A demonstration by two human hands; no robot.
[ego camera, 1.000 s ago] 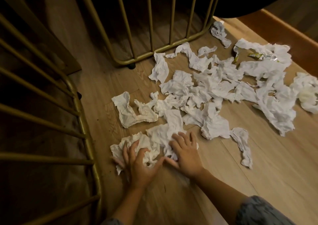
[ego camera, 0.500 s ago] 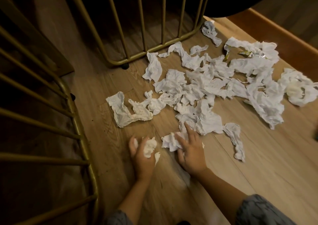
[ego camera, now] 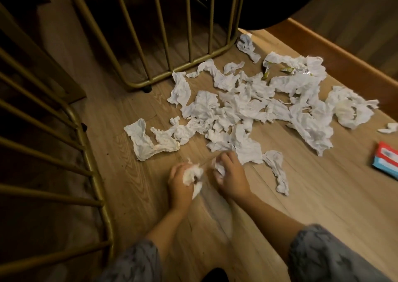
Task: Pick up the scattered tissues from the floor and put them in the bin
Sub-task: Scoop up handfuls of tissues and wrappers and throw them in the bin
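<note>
Left hand point(ego camera: 179, 181) clutches wad point(ego camera: 192, 175); right hand point(ego camera: 231, 174) pinches scrap point(ego camera: 218, 167). Tissues point(ego camera: 247, 107): light, soft, likely tear-prone; scoop bunches, squeeze mid-crumple.

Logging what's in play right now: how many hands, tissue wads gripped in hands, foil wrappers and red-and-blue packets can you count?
Hands: 2, left hand and right hand
Gripped tissue wads: 2, left wad, right wad
Foil wrappers: 1
Red-and-blue packets: 1
Total: 6

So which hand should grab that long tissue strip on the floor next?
Probably the right hand: the long tissue strip lies just beside it, though it already holds a wad. The left hand sits farther away, gripping its own.
</note>
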